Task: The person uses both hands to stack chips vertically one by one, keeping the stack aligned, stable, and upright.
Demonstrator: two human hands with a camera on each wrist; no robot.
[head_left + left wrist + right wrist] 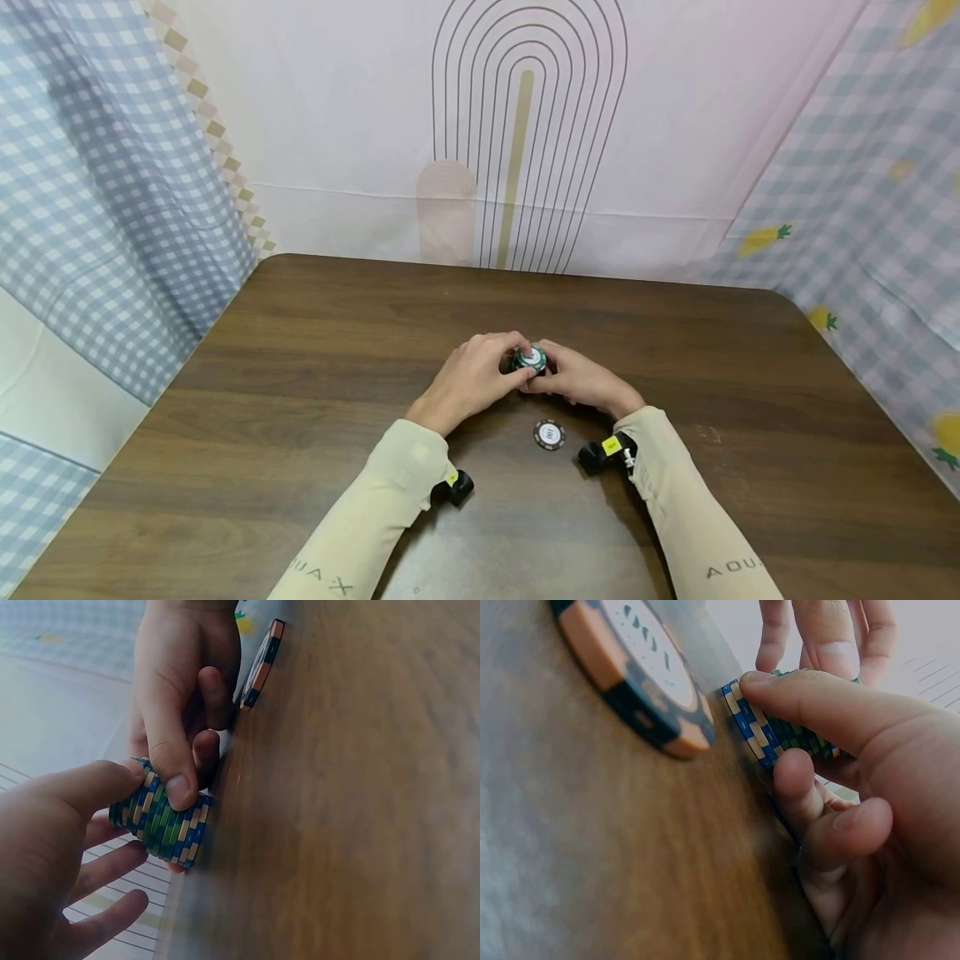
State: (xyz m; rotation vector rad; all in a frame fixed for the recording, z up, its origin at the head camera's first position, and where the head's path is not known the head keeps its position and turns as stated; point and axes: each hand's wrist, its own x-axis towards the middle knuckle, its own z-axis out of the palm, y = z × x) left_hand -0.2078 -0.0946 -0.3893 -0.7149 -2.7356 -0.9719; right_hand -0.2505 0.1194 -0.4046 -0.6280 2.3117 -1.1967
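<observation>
A stack of poker chips (531, 359) stands between the two hands, with a green-and-white chip on top. In the left wrist view the stacked chips (166, 829) show blue, green and cream edges, and they lean a little out of line. My left hand (474, 372) pinches the upper end of the stack between thumb and index finger, its other fingers spread. Lower down, my right hand (585, 377) grips the stack, its thumb (802, 701) along the side close to the table. A loose brown chip (550, 435) lies flat nearer the body, between the forearms.
The brown wooden table (315, 350) extends around both arms. At its far edge hangs a pale cloth (337, 125) with arched lines, and checked cloth (112, 167) hangs at the sides. Black wrist cameras (596, 457) sit under the cuffs, close above the tabletop.
</observation>
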